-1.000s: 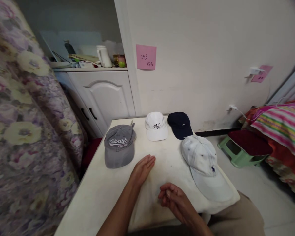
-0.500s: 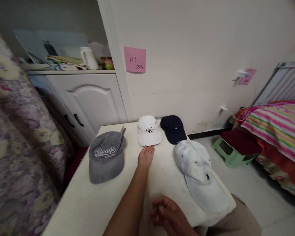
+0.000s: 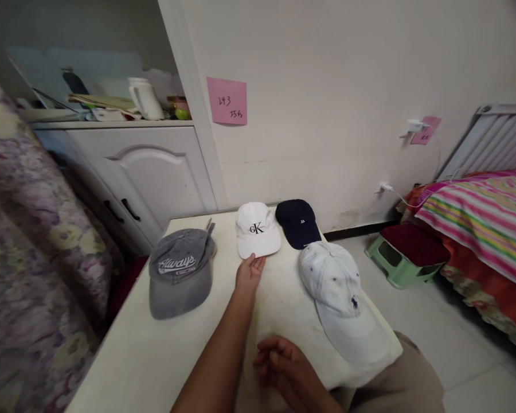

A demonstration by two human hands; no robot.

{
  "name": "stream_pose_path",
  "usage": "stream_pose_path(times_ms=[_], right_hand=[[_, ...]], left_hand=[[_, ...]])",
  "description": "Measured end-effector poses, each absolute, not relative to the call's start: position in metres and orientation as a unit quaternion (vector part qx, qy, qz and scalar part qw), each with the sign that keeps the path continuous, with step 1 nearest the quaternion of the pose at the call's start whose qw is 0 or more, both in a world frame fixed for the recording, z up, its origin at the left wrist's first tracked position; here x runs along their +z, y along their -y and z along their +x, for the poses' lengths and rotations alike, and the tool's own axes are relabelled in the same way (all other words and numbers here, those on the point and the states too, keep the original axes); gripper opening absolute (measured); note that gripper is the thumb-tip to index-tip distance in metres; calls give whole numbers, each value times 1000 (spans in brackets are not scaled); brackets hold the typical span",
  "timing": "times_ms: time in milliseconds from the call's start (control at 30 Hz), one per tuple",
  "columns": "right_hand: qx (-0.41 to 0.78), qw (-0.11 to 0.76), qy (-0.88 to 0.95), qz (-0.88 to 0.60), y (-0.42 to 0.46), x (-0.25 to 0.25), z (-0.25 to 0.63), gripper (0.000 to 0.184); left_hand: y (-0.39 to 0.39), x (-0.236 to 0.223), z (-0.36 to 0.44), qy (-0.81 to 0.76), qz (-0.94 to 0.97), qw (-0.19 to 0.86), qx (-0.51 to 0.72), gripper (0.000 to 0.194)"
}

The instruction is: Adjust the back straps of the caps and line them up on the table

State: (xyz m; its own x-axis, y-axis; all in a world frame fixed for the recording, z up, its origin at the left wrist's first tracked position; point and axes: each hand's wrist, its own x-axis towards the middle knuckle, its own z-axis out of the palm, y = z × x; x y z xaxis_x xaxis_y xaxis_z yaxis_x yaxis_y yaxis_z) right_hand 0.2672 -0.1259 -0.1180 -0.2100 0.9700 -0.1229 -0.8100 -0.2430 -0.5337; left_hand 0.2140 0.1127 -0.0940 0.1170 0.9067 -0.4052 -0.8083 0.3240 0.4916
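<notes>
A white baseball cap [image 3: 256, 228] with a black monogram rests at the back of the table. At its brim, my left hand [image 3: 250, 272] grips the front edge, thumb on top and fingers underneath. My right hand [image 3: 284, 364] hovers low over the near part of the table, fingers loosely curled with a gap to the thumb, nothing seen in it. Beside the white cap sits a navy cap [image 3: 296, 222]. To the left lies a grey cap [image 3: 180, 272] with white lettering, and on the right a pale denim cap [image 3: 344, 301] with a small dark emblem.
The caps share a cream-topped table [image 3: 124, 358] set against the wall. A flowered curtain [image 3: 30, 258] hangs at the left, beside a white cabinet [image 3: 150, 172]. At right are a green stool [image 3: 404, 255] and a bed [image 3: 490, 223] with a striped cover.
My left hand has gone from flat, open fingers just below the white cap's brim to a grip on it. The right hand stays nearly as it was. The view has shifted slightly.
</notes>
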Motion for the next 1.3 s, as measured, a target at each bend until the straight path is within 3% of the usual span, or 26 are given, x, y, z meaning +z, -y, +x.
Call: stream_pose_path(times_ms=[100, 167, 300, 567, 767, 933, 1167, 1300], right_hand=[[752, 602, 154, -221, 127, -114, 270, 46], [750, 609, 139, -218, 128, -113, 271, 52], [748, 617, 112, -216, 129, -115, 273, 58], [714, 654, 152, -200, 129, -109, 271, 32], [708, 665, 110, -209, 121, -108, 278, 40], [708, 655, 128, -230, 123, -107, 283, 39], [716, 638, 150, -239, 135, -103, 286, 35], [727, 618, 185, -234, 138, -103, 287, 37]], left_hand=[[-78, -94, 197, -330, 75, 746, 573, 7], [-51, -94, 182, -329, 78, 751, 568, 18], [2, -90, 152, -331, 84, 757, 558, 19], [88, -73, 109, -340, 94, 776, 522, 26], [136, -74, 94, -380, 156, 797, 443, 23], [143, -74, 88, -381, 200, 797, 424, 30], [110, -60, 78, -372, 192, 776, 473, 9], [94, -50, 79, -365, 150, 775, 493, 19]])
